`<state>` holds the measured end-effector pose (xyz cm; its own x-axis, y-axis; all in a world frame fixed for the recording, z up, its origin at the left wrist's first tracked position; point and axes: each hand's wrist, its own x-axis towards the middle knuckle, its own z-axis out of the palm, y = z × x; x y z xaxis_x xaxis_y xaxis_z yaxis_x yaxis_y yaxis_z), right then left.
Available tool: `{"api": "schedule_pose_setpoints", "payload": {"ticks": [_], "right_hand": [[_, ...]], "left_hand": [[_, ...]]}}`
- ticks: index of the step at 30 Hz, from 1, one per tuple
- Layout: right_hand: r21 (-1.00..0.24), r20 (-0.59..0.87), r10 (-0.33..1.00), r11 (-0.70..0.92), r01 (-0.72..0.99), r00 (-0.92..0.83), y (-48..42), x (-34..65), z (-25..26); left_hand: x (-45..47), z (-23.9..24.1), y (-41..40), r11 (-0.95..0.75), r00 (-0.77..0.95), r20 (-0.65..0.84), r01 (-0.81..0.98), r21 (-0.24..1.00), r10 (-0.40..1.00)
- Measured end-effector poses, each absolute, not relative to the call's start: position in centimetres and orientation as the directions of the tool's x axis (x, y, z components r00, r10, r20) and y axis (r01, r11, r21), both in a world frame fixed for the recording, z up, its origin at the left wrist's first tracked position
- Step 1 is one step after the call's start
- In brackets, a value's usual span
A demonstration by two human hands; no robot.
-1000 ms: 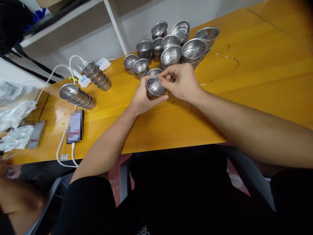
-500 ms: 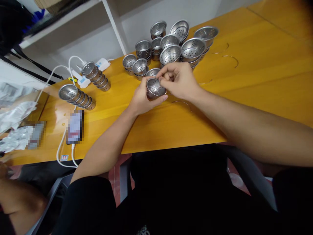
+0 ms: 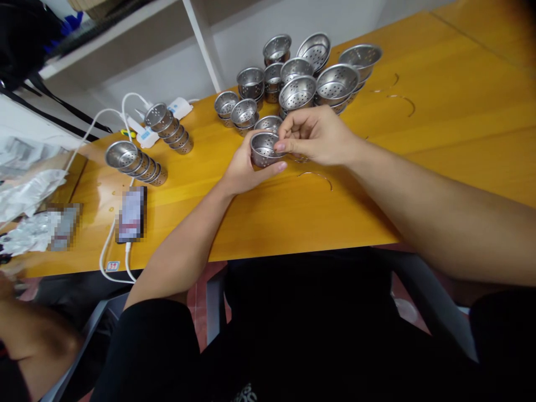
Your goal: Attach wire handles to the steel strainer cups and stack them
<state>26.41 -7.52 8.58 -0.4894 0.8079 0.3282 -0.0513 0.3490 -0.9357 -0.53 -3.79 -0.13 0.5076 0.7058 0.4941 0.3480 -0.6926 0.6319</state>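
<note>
Over the middle of a yellow table [image 3: 439,123], the left hand [image 3: 243,167] clamps a small holed metal cup [image 3: 263,149] mouth-up to steady it, while the right hand [image 3: 318,137] pinches its fingertips [image 3: 280,147] together at the cup's 3 o'clock rim, more cups [image 3: 297,92] clustered at 12 o'clock.

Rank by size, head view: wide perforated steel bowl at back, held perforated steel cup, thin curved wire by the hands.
Largest first:
Wide perforated steel bowl
Perforated steel cup, left hand
Thin curved wire: cup-long but slender

Orange wooden table [image 3: 439,128], white shelf [image 3: 125,33], white wall [image 3: 293,17].
</note>
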Motion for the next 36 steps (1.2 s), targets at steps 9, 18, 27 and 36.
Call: {"api": "schedule_pose_setpoints", "payload": {"ticks": [9,18,27,36], "right_hand": [[-0.937,0.313,0.819,0.348,-0.017,-0.481,-7.8,26.4,8.6],[-0.757,0.558,0.749,0.636,0.151,-0.357,-6.7,27.0,6.8],[-0.615,0.546,0.660,0.734,0.288,-0.516,-6.1,27.3,5.2],[-0.605,0.489,0.630,0.743,0.286,-0.603,-6.4,26.9,5.0]], "left_hand": [[-0.5,0.0,-4.0,-0.725,0.515,0.520,0.379,0.575,0.681],[-1.8,-1.9,-1.1,-0.787,0.504,0.615,0.271,0.554,0.606],[-2.0,-1.9,-1.1,-0.752,0.482,0.587,0.301,0.587,0.651],[-2.3,-1.7,-1.2,-0.758,0.493,0.586,0.301,0.578,0.643]]}}
